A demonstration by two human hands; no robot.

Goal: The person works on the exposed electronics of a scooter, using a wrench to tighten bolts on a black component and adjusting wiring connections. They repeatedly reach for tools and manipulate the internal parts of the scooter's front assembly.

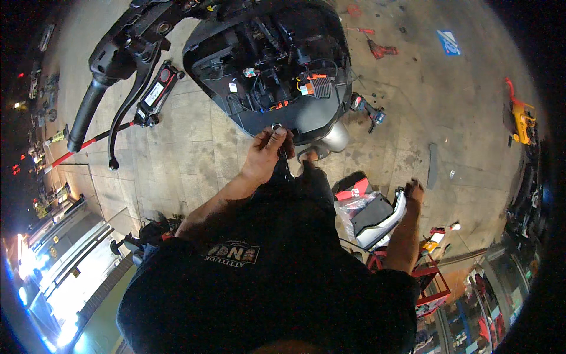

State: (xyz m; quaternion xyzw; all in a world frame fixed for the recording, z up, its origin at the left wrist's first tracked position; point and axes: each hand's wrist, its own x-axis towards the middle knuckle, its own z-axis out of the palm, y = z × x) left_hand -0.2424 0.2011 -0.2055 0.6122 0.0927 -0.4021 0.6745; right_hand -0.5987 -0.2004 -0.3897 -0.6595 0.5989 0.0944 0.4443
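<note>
My left hand [271,154] is closed around a small metal tool with a round end [276,126], thumb on top. Its kind cannot be made out, and its dark lower part runs down in front of my shirt. Just beyond the hand is the near edge of a black vehicle body [295,121], whose open top shows wires, connectors and a finned grey unit [321,87]. Out to the right, my right hand [415,192] hangs beside a white and black part [377,221]. Its fingers are too dark and small to read.
A black handlebar grip [88,115] with a lever [132,97] juts out at left, above a floor jack [156,97]. Right of the body lie a cordless power tool [368,112] and a red one [382,50]. A red metal frame [433,283] stands at lower right.
</note>
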